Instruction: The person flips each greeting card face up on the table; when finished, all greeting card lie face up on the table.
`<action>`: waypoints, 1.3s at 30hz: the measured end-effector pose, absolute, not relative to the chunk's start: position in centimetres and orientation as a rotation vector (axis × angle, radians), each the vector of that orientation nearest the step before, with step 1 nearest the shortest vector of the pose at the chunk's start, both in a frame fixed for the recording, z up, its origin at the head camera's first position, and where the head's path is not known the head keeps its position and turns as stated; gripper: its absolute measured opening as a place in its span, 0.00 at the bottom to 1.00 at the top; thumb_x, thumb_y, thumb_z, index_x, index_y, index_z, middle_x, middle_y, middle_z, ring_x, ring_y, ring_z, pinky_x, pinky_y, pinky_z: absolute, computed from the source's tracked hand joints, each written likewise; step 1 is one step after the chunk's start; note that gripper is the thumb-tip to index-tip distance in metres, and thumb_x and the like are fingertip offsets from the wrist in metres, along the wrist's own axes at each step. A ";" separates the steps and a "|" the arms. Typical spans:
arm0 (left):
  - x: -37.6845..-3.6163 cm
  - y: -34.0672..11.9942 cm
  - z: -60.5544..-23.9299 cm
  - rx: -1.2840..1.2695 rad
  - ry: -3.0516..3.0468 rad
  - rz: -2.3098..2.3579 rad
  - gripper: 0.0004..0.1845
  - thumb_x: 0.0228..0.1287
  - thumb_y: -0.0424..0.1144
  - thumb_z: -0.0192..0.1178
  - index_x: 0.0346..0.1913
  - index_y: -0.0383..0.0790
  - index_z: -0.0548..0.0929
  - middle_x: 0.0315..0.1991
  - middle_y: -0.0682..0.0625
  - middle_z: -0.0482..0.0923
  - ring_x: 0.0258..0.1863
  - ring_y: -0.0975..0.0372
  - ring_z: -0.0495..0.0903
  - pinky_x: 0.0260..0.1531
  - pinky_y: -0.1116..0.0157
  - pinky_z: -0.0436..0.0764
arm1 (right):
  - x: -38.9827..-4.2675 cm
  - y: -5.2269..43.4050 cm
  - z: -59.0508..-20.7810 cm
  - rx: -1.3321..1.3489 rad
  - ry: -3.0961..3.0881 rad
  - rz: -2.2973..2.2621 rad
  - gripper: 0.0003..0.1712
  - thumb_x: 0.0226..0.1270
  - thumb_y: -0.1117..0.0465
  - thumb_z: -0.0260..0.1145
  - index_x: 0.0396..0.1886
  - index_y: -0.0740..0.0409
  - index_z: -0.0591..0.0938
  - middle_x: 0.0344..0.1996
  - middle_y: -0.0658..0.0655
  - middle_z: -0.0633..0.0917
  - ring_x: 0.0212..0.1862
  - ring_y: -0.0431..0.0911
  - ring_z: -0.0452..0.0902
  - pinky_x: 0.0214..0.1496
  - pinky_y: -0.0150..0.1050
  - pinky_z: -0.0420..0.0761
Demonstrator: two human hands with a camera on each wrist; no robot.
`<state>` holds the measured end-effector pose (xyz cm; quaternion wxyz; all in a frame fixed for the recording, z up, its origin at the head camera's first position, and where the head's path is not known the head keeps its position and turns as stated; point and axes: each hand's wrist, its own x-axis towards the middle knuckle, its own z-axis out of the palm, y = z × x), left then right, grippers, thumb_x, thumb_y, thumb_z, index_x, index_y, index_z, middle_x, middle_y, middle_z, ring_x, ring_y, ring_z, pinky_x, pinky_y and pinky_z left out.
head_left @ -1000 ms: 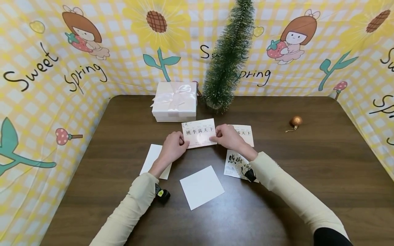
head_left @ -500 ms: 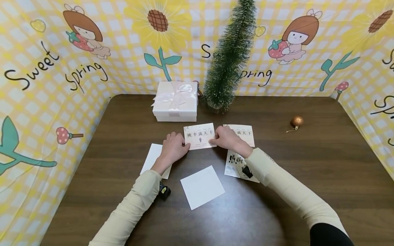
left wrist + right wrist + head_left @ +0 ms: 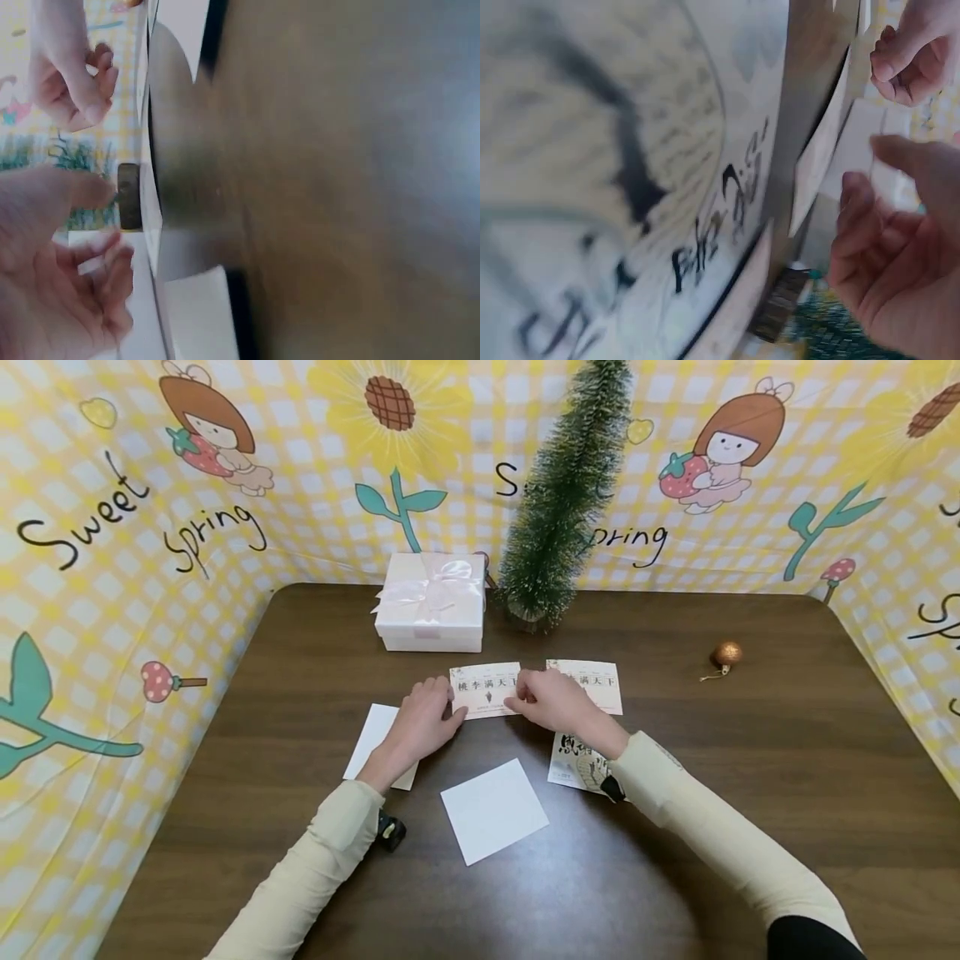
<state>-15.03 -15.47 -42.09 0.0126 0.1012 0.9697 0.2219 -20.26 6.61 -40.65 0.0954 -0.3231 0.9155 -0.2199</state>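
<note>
A printed card [image 3: 483, 685] with a row of Chinese characters lies on the table below the gift box. At its left edge is my left hand [image 3: 420, 718]; in the left wrist view its thumb and loosely bent fingers [image 3: 114, 281] stand apart with nothing between them. My right hand [image 3: 555, 700] overlaps the card's right end, and the right wrist view shows a gap between its thumb and fingers [image 3: 855, 217]. Partly behind that hand lies a matching card [image 3: 600, 687]. Under the right wrist, a card with brush lettering [image 3: 572, 764] is partly covered.
One blank white card [image 3: 495, 812] lies mid-table, another [image 3: 369, 739] partly under the left forearm. Along the back stand a white gift box [image 3: 429, 610] with a ribbon and a small green bristle tree [image 3: 558, 510]. A copper-coloured bauble [image 3: 726, 655] sits at right.
The printed card, earlier tilted up between both hands, has come down flat on the table. Fingers of both hands have loosened from its edges. The other cards stay put.
</note>
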 end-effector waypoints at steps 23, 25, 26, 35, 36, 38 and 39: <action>-3.4 -17.2 -41.3 1.136 2.996 0.123 0.10 0.64 0.33 0.59 0.48 0.41 0.80 0.50 0.51 0.79 0.50 0.57 0.75 0.40 0.58 0.73 | -11.0 12.2 -41.6 -1.881 2.483 -0.231 0.46 0.60 0.43 0.70 0.70 0.65 0.67 0.67 0.60 0.72 0.67 0.51 0.68 0.64 0.50 0.70; -3.0 -17.3 -41.5 1.158 2.985 0.088 0.12 0.64 0.32 0.59 0.49 0.40 0.81 0.52 0.51 0.78 0.51 0.57 0.75 0.40 0.58 0.73 | -10.9 12.2 -41.5 -1.900 2.488 -0.193 0.45 0.60 0.43 0.70 0.69 0.65 0.68 0.67 0.60 0.73 0.67 0.51 0.69 0.64 0.50 0.70; -2.9 -17.3 -41.6 1.169 2.981 0.077 0.13 0.64 0.32 0.59 0.51 0.40 0.81 0.53 0.51 0.78 0.51 0.56 0.74 0.41 0.58 0.73 | -10.9 12.2 -41.5 -1.905 2.491 -0.170 0.44 0.61 0.44 0.70 0.69 0.64 0.68 0.67 0.60 0.73 0.67 0.51 0.69 0.65 0.50 0.70; -2.6 -17.3 -41.9 1.169 2.976 0.081 0.16 0.62 0.31 0.59 0.54 0.38 0.81 0.56 0.49 0.78 0.53 0.55 0.74 0.42 0.57 0.73 | -10.9 12.4 -42.0 -2.148 2.485 -0.002 0.27 0.65 0.52 0.66 0.61 0.59 0.78 0.59 0.54 0.81 0.60 0.45 0.76 0.62 0.42 0.72; -2.6 -17.3 -41.9 1.172 2.980 0.087 0.16 0.62 0.31 0.59 0.54 0.38 0.81 0.55 0.49 0.78 0.53 0.55 0.74 0.42 0.57 0.73 | -10.9 12.5 -42.0 -2.195 2.482 0.009 0.24 0.65 0.54 0.66 0.59 0.59 0.80 0.58 0.54 0.82 0.59 0.44 0.77 0.61 0.40 0.73; -2.6 -17.5 -41.9 1.176 2.981 0.111 0.15 0.61 0.31 0.60 0.52 0.38 0.81 0.54 0.49 0.79 0.53 0.55 0.74 0.42 0.57 0.73 | -10.9 12.6 -42.1 -2.292 2.475 0.020 0.20 0.65 0.60 0.64 0.56 0.57 0.81 0.55 0.53 0.83 0.58 0.43 0.78 0.60 0.38 0.74; -2.7 -17.5 -41.9 1.174 2.980 0.133 0.15 0.61 0.32 0.61 0.52 0.38 0.81 0.54 0.48 0.79 0.53 0.55 0.75 0.41 0.57 0.73 | -10.9 12.7 -42.1 -2.335 2.476 0.032 0.18 0.67 0.62 0.61 0.56 0.57 0.82 0.54 0.53 0.84 0.57 0.43 0.79 0.59 0.37 0.74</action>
